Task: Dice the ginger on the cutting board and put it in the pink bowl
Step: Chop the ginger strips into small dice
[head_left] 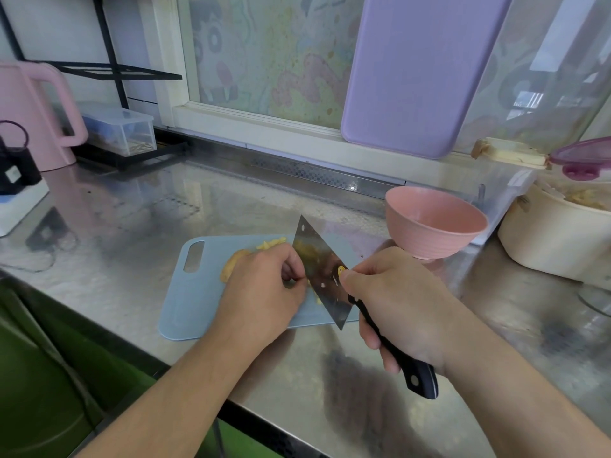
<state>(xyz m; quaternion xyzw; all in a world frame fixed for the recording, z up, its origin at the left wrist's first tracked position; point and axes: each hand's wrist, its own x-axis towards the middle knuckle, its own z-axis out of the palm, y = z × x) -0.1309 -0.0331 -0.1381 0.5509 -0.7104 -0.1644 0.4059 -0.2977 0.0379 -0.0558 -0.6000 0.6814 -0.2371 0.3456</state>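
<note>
- Head view: right hand (393, 302) clenches the cleaver (322, 272) handle; left hand (264, 289), fingers curled, pins ginger (236, 262) on the board (195, 292)
- Bowl (434, 219) sits just beyond, empty
- Risk: blade touching left fingertips may nick them; cut bits could slide off the board

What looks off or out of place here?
Only the blue cutting board: it lies askew, its near-left corner close to the counter edge. Ginger stays on it, the pink bowl stands upright, nothing spilled.
</note>
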